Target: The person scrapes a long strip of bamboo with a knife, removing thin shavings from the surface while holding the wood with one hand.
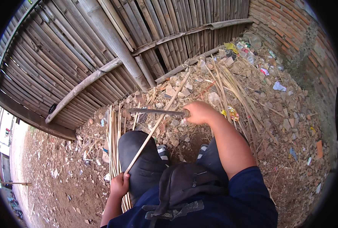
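Observation:
My left hand (119, 185) is closed around the lower end of a long, thin bamboo strip (143, 147) beside my left knee. The strip slants up and away to the right, its far end over the rubble near the bamboo wall. In front of my knees, my right hand (198, 112) grips the handle of a machete (148, 111). Its dark, narrow blade points left and crosses the strip; whether the two touch I cannot tell. A bundle of split bamboo strips (114, 146) lies along the outside of my left leg, partly hidden by my left hand and forearm.
Ahead rises a bamboo slat wall (100, 45) with poles across it. A brick wall (290, 28) stands at the far right. Another pile of bamboo strips (239, 93) lies right of centre. Broken rubble, litter and a yellow wrapper (231, 113) cover the dirt ground.

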Available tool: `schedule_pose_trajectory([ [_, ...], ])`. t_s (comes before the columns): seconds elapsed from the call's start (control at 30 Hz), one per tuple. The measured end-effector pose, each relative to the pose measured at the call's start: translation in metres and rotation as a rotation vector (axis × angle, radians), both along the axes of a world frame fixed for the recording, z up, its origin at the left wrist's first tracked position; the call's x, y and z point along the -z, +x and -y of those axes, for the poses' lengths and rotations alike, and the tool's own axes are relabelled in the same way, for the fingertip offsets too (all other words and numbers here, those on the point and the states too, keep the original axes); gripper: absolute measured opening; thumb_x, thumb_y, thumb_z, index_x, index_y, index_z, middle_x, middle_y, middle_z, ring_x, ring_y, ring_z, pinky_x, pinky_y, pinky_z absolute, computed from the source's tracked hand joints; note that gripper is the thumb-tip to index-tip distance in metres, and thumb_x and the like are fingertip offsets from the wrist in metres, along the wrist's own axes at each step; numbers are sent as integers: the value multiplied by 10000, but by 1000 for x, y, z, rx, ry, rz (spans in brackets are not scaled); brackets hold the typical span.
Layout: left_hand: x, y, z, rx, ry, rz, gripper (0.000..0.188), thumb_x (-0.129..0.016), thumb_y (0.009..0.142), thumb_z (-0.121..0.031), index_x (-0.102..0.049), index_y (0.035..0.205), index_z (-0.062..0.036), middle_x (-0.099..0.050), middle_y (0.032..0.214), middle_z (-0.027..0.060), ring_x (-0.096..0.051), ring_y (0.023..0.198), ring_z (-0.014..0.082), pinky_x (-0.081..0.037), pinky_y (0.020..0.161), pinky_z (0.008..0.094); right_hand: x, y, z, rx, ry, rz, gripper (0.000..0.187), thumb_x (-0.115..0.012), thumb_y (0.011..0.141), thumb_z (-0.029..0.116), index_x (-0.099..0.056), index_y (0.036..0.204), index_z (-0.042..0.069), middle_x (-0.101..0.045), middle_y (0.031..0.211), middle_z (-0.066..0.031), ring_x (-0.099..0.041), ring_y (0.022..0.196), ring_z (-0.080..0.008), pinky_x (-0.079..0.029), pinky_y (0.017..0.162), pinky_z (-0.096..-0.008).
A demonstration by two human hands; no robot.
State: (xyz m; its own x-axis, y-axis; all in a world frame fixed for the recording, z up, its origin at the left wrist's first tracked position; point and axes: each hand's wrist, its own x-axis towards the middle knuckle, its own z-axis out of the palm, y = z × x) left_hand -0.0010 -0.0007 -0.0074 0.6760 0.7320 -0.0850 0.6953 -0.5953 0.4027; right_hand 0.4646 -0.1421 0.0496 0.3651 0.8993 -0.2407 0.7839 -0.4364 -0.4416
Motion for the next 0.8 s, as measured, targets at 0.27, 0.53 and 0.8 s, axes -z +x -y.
schedule_pose_trajectory([
  [0.27, -2, 2, -1, 5, 11, -9, 455, -555, 1000, -408, -589, 767, -18, -619, 656, 245, -625, 667, 478, -480, 627, 556, 15, 38, 15, 401, 105, -16, 414, -750, 851, 303, -675, 1175, 56, -704, 1115, -189, -671, 1050, -353, -528, 913, -432],
  [0.53, 0, 0, 0, 2, 20, -25, 452, -556, 998, -405, -573, 770, -16, -623, 667, 252, -629, 675, 477, -486, 638, 554, 6, 13, 3, 132, 8, -77, 427, -756, 841, 313, -675, 1175, 61, -701, 1122, -204, -666, 1067, -372, -524, 932, -445],
  [0.8, -1, 0, 0, -20, 2, -27, 456, -560, 998, -407, -579, 765, -16, -626, 681, 250, -627, 692, 481, -482, 642, 554, -12, 14, 7, 169, -6, -76, 372, -756, 847, 315, -678, 1098, 52, -716, 1041, -176, -680, 1017, -359, -531, 873, -457],
])
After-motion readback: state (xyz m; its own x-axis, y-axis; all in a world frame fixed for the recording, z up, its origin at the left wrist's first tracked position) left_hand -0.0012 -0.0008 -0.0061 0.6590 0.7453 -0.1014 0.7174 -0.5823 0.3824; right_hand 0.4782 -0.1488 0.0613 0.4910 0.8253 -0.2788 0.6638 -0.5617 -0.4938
